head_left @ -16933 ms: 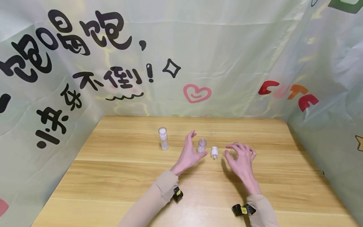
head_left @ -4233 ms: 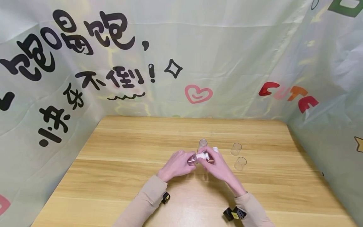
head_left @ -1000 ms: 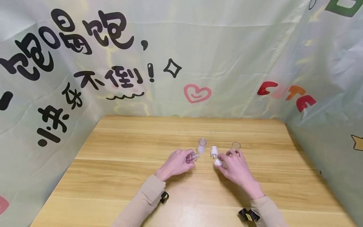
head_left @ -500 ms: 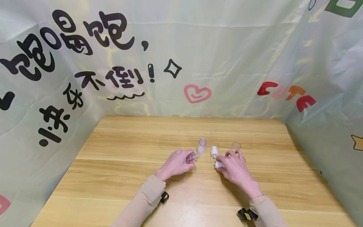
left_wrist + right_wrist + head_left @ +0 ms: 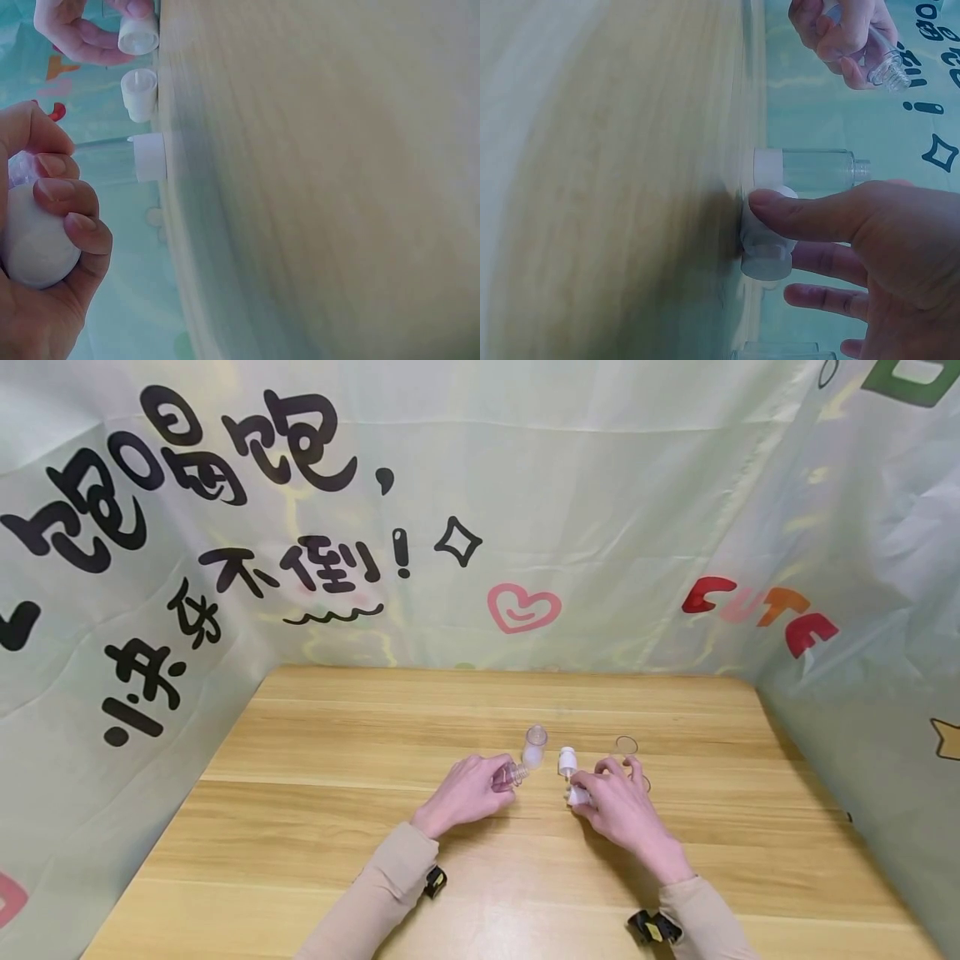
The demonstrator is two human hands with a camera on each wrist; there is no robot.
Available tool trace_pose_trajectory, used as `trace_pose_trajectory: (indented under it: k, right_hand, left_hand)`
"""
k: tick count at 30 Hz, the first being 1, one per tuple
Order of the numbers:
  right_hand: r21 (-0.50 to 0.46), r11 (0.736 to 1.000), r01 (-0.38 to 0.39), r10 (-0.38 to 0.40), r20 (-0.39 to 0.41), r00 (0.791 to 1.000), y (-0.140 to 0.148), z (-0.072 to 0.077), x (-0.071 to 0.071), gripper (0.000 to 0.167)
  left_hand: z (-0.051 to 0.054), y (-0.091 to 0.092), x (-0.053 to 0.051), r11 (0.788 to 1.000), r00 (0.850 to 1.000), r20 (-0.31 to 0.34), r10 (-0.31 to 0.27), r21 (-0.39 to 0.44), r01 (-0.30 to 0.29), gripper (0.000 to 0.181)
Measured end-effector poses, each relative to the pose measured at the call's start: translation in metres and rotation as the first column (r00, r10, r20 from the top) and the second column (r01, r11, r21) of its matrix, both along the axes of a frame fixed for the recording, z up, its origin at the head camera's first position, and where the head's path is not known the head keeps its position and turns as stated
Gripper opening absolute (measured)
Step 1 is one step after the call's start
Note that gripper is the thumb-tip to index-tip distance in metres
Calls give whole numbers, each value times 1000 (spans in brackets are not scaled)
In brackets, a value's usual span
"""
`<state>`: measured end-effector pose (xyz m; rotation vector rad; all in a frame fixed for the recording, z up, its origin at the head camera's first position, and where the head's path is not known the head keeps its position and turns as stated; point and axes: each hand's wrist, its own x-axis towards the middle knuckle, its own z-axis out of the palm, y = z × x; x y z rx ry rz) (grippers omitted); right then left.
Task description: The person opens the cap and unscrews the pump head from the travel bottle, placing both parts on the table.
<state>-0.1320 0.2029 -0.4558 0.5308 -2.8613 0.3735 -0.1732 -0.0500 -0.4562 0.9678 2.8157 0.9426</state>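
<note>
My left hand (image 5: 467, 789) grips a small clear bottle (image 5: 508, 776) tilted to the right, its threaded neck bare. That bottle's white base (image 5: 37, 244) shows in the left wrist view, with fingers curled round it. Low over the table, my right hand (image 5: 624, 802) pinches a white pump head (image 5: 578, 796) between thumb and forefinger; its other fingers are spread. A second white pump head (image 5: 567, 761) stands on the table just behind, its thin tip up front. Beside it a second clear bottle (image 5: 535, 747) stands upright without a top, also in the right wrist view.
A clear cap (image 5: 626, 745) stands behind my right hand. Another clear cap's rim (image 5: 647, 783) is mostly hidden by that hand. The wooden table (image 5: 337, 852) ends at printed cloth walls (image 5: 637, 527) at the back and sides.
Earlier both hands met at the bottle with its pump head on; now they are apart, each holding one part. This bottle earlier stood capped at the left. The last half second shows almost no motion.
</note>
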Motion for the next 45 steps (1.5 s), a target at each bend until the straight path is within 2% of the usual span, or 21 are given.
trace_pose_trajectory:
  k: [22,36,40,45]
  right_hand:
    - [-13,1000,-11,11,30,999,2,-1,1,45]
    - [-25,1000,-17,18,30,999,3,1,2,48]
    - [-27,999,-17,17,11,1000,3,1,1,52]
    - [-56,998,-11,10,-31,999,4,0,1,54]
  left_hand:
    - [-2,-1,-1,1000,1000,-10,11,2,-11,20]
    - [0,-2,0,1000,1000,-4,17,12,-17,19]
    - [0,-2,0,999,1000,4,18,30,-18,16]
    - [-2,-2,0,995,1000,11,9,97,-10,10]
